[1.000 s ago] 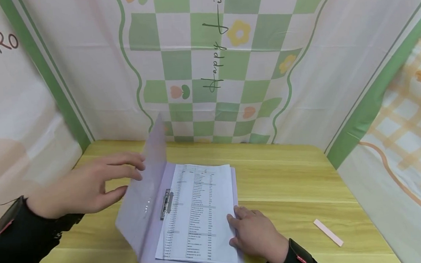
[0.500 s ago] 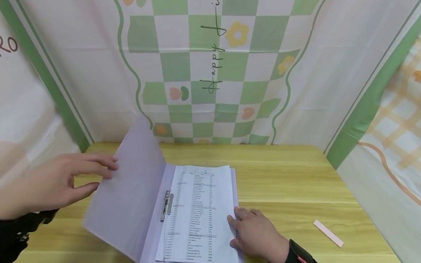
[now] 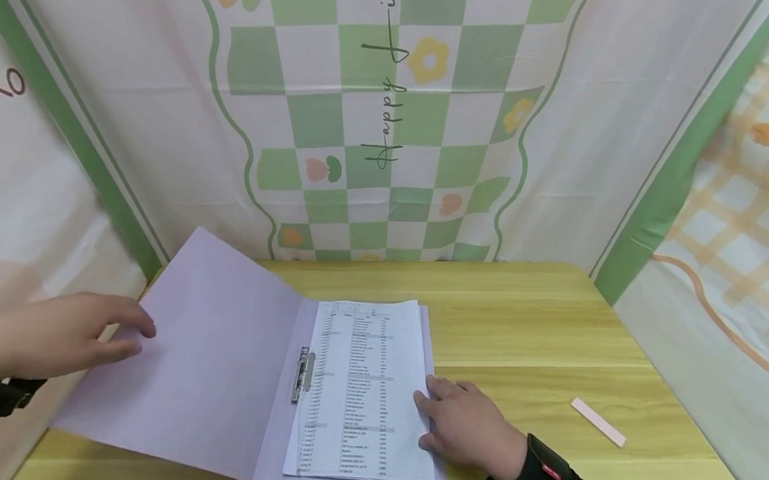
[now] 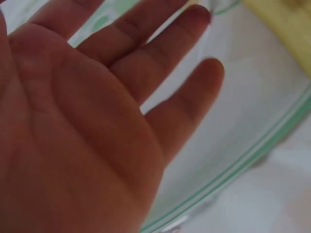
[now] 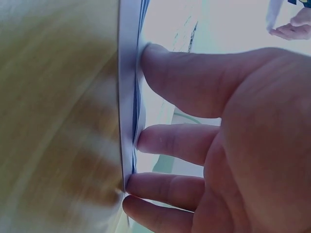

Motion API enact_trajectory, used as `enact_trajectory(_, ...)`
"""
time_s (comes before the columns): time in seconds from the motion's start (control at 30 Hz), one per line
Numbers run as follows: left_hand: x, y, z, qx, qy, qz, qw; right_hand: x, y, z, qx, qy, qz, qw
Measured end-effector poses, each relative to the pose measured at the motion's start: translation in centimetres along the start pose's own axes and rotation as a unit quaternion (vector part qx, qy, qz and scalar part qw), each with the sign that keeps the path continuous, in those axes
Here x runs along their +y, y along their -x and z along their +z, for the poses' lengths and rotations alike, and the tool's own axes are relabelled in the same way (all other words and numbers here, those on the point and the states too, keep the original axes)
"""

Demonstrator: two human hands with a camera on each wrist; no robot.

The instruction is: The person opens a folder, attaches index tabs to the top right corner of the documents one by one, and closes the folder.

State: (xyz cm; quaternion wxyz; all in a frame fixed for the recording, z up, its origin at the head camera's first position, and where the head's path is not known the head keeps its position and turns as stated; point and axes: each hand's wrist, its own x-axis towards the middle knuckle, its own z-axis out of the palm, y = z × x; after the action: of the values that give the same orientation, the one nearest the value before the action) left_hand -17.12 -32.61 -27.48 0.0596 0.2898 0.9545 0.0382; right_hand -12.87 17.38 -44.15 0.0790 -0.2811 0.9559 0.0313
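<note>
A light purple folder (image 3: pixel 201 369) lies spread on the table, its cover swung out to the left and still tilted up. A metal clip (image 3: pixel 303 375) sits along the spine. To its right, a stack of printed sheets (image 3: pixel 361 395) rests in the folder. My left hand (image 3: pixel 76 334) is over the cover's outer left part, with fingers extended; in the left wrist view its palm (image 4: pixel 92 131) holds nothing. Whether it touches the cover, I cannot tell. My right hand (image 3: pixel 468 426) presses its fingertips on the right edge of the sheets and folder; the right wrist view shows those fingers (image 5: pixel 180 141) outstretched.
A small pale pink strip (image 3: pixel 598 422) lies on the wooden table (image 3: pixel 529 334) right of the right hand. A patterned curtain (image 3: pixel 390 122) hangs behind the table's back edge, with more printed cloth on both sides.
The folder's cover has swung from nearly upright down to the left, opening the folder wider. My left hand has moved left with it. My right hand has stayed in place.
</note>
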Motion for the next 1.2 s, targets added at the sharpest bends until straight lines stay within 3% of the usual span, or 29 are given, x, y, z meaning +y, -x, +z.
enact_trajectory(0.37,-1.9,-2.6,2.7,-0.103,0.029,0.019,0.9941,0.0,0.2,0.1,0.001,0.006,-0.002,1.000)
enact_trajectory(0.6,-0.6,-5.0,3.9,-0.173,0.036,-0.032,0.9837,0.1,0.2,0.3,0.001,0.004,0.002,1.000)
enact_trajectory(0.87,1.0,-9.6,5.7,-0.156,0.055,-0.001,0.9862,0.0,0.2,0.3,-0.006,0.002,0.006,1.000)
enact_trajectory(1.1,3.0,-13.4,7.3,-0.149,0.005,0.026,0.9884,0.0,0.2,0.2,-0.003,0.012,0.004,1.000)
enact_trajectory(1.2,4.3,-14.7,8.6,-0.149,-0.004,0.016,0.9887,0.0,0.2,0.3,-0.005,0.010,0.006,1.000)
